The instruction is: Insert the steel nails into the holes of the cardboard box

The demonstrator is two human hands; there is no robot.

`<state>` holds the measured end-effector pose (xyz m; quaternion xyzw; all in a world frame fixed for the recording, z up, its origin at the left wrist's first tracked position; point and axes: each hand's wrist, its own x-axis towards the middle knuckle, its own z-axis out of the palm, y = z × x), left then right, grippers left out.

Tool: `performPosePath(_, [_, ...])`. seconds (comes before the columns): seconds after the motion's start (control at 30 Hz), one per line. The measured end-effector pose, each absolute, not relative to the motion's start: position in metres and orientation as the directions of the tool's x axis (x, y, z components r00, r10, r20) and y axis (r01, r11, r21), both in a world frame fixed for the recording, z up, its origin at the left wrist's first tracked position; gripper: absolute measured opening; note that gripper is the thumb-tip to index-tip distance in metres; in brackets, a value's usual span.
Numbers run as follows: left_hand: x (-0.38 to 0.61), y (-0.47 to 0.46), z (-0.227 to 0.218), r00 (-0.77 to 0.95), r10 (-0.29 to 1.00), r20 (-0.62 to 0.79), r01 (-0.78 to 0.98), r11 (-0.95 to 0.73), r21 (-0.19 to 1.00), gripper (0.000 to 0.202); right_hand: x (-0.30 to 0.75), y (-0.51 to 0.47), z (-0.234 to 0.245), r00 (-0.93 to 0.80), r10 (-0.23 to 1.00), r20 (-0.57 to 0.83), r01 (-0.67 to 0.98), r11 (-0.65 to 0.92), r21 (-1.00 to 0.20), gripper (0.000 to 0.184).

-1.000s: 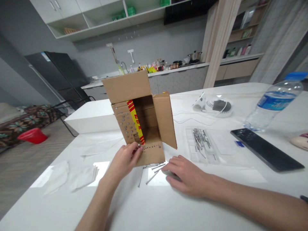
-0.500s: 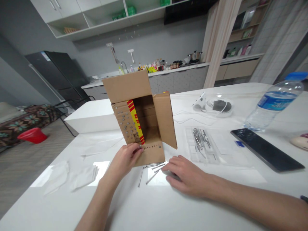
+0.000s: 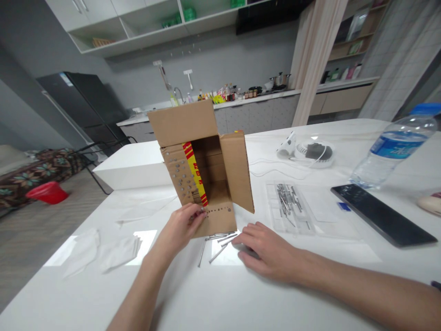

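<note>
Spreads out white and glossy as a worktop (image 3: 262,303), reflecting light in patches. Carries an open cardboard box (image 3: 212,168) near the middle, with loose nails (image 3: 218,253) scattered just in front. Bears folded white tissues (image 3: 119,253) to the left. Supports, to the right, a clear divided tray (image 3: 273,210) of nails, a dark phone (image 3: 382,215) lying flat, a blue-capped water bottle (image 3: 394,143) and a round white object (image 3: 324,162).

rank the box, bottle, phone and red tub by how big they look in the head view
1. Box, clearly largest
2. Bottle and phone, too alike to rank
3. Red tub, smallest, though it stands farther off
</note>
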<state>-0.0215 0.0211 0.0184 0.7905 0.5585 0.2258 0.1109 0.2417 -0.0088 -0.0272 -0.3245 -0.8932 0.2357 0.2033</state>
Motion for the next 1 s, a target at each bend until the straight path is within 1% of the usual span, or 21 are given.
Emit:
performPosePath(0.53, [-0.02,0.0208,0.0173,0.291,0.945,0.147,0.851,-0.326,0.411,0.03,0.2419,-0.0074,-0.0296,-0.704,0.676,0.218,0.479,0.679,-0.556,0.017])
performPosePath(0.73, [-0.0192,0.0213,0.0169,0.305,0.939,0.157,0.849,-0.342,0.403,0.032,0.2415,-0.0087,-0.0298,-0.71,0.671,0.216,0.475,0.682,-0.556,0.017])
performPosePath(1.0, [-0.0217,0.0206,0.0134,0.334,0.926,0.176,0.829,-0.378,0.412,0.03,0.2422,-0.009,-0.0293,-0.705,0.675,0.217,0.483,0.681,-0.55,0.017])
